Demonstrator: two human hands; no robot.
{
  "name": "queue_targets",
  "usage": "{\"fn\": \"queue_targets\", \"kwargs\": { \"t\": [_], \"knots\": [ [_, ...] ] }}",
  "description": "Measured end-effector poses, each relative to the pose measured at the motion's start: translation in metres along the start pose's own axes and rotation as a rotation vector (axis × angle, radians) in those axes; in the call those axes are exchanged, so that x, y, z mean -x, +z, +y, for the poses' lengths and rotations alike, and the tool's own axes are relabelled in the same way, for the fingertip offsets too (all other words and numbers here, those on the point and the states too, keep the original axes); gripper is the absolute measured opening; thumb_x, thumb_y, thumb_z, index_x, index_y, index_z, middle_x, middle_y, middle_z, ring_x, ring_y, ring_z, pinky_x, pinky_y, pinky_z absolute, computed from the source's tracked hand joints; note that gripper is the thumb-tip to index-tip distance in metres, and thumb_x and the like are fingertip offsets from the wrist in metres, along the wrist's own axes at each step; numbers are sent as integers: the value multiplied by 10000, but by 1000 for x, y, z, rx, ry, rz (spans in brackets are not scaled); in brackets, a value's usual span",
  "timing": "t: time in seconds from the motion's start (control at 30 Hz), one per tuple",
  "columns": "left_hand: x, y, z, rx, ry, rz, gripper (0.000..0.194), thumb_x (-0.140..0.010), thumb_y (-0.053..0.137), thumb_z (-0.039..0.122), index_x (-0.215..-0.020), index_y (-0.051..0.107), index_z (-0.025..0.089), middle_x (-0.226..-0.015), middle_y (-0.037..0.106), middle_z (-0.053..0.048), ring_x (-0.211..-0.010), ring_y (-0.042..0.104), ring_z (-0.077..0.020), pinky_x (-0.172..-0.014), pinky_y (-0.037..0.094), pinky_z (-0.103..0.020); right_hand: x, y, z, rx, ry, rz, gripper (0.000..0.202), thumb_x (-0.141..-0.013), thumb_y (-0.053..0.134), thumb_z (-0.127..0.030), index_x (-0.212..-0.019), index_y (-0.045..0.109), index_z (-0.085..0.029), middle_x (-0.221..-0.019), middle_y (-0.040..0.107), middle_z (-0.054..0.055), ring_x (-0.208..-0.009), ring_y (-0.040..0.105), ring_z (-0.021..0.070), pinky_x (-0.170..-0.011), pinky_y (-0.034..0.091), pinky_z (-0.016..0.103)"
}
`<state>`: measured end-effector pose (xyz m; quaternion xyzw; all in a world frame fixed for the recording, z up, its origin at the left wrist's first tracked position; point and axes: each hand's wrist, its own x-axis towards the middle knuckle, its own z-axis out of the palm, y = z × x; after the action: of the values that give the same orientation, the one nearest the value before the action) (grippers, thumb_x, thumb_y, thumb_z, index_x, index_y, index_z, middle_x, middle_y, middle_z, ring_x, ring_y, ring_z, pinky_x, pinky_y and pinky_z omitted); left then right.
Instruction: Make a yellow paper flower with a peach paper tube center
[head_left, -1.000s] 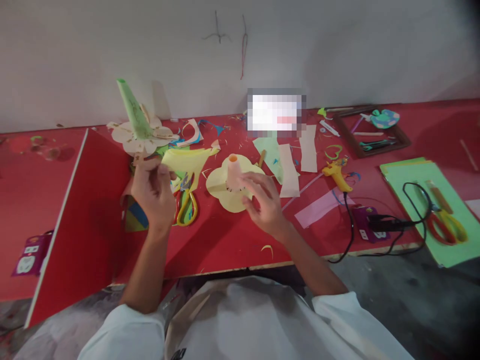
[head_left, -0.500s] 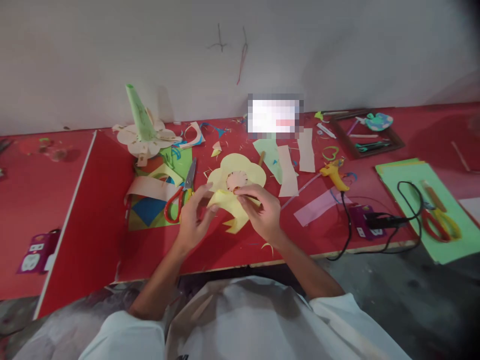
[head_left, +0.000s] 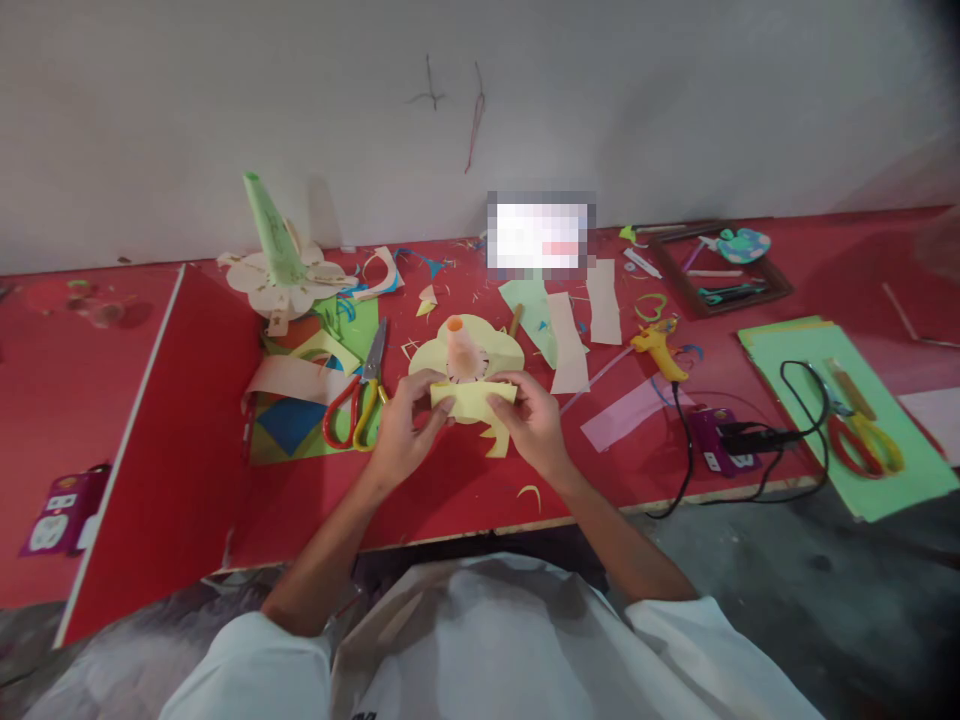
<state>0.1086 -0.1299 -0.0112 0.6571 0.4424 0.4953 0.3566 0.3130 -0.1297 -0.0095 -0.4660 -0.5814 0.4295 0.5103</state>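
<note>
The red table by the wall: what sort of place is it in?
Probably a paper-craft workspace; whether in a home or a classroom, I can't tell. A yellow glue gun, a pair of scissors and a flower-shaped paper piece suggest it.

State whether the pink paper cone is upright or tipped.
Upright: the pink paper cone rises from the yellow flower cutout, its narrow end up.

This is a craft workspace: scissors (head_left: 370, 376) lie left of centre, paper strips (head_left: 568, 342) and a glue gun (head_left: 659, 358) right of centre, on a red table (head_left: 450, 500).
</note>
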Motion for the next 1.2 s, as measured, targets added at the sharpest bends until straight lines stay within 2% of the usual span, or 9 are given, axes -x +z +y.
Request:
{"fn": "queue_targets", "kwargs": {
  "t": [0.2, 0.37, 0.43, 0.5, 0.57, 0.73, 0.83, 1.0, 1.2],
  "knots": [
    [-7, -9, -6, -221, -82, -135, 283, -975, 673, 449, -1131, 638, 216, -883, 716, -15, -721, 676, -146, -692, 541, -255, -14, -8, 15, 145, -55, -70, 298, -1045, 588, -440, -1197, 668, -197, -1052, 767, 81, -888, 729, 191, -765, 563, 283],
    [-13, -22, -5, -371, -118, -460, 164, -1001, 610, 373, -1005, 666, 219, -695, 619, 21, -620, 595, -143, -625, 401, -248, -23, -10, 6, 383, -288, -334, 268, -1097, 467, -277, -1227, 697, -232, -1137, 768, 94, -1063, 716, 217, -924, 574, 346],
    [-14, -32, -7, -436, -113, -505, 192, -994, 599, 342, -859, 631, 210, -646, 562, 22, -569, 523, -136, -588, 327, -260, -20, -4, 1, 430, -385, -210, 268, -1086, 486, -234, -1272, 679, -237, -1155, 759, 105, -1108, 694, 233, -958, 568, 376],
    [-13, -48, -12, -459, -122, -432, 258, -994, 585, 346, -778, 568, 206, -626, 511, 29, -559, 466, -127, -576, 293, -263, -11, 5, -2, 420, -498, 12, 258, -1066, 519, -188, -1278, 661, -230, -1114, 754, 108, -1070, 686, 235, -937, 567, 373],
    [-10, -68, -21, -432, -144, -260, 333, -988, 599, 406, -736, 520, 204, -614, 464, 40, -562, 424, -119, -563, 293, -251, 0, 19, -4, 405, -605, 67, 244, -1053, 511, -138, -1233, 654, -221, -1000, 747, 86, -945, 682, 220, -868, 567, 347],
    [-13, -107, -41, -200, -148, 229, 509, -899, 681, 675, -810, 579, 185, -687, 547, 14, -580, 462, -112, -538, 358, -237, 8, 85, -10, 719, -608, -588, 247, -1039, 437, -71, -1091, 661, -159, -960, 724, 109, -949, 660, 250, -878, 553, 366],
    [-27, -109, -36, -175, -89, 415, 499, -904, 695, 666, -811, 558, 195, -685, 520, 22, -578, 444, -106, -534, 353, -235, -5, 139, -15, 891, -493, -690, 275, -1046, 433, -97, -1246, 620, -128, -1144, 722, 167, -1134, 646, 282, -917, 550, 374],
    [-62, -105, -8, -160, 27, 393, 438, -952, 675, 596, -792, 515, 222, -640, 438, 39, -549, 382, -113, -498, 296, -252, -15, 190, -20, 1105, -157, -640, 549, -1070, 485, -340, -1548, 393, -86, -1102, 721, 227, -1014, 691, 351, -795, 554, 434],
    [-97, -112, 9, -240, 111, 308, 463, -968, 672, 549, -738, 426, 231, -635, 360, 46, -548, 333, -116, -511, 236, -290, -19, 159, -5, 1183, -183, -561, 614, -1014, 499, -175, -1600, 342, -75, -1191, 701, 236, -1043, 683, 325, -870, 540, 447]
  ]
}}
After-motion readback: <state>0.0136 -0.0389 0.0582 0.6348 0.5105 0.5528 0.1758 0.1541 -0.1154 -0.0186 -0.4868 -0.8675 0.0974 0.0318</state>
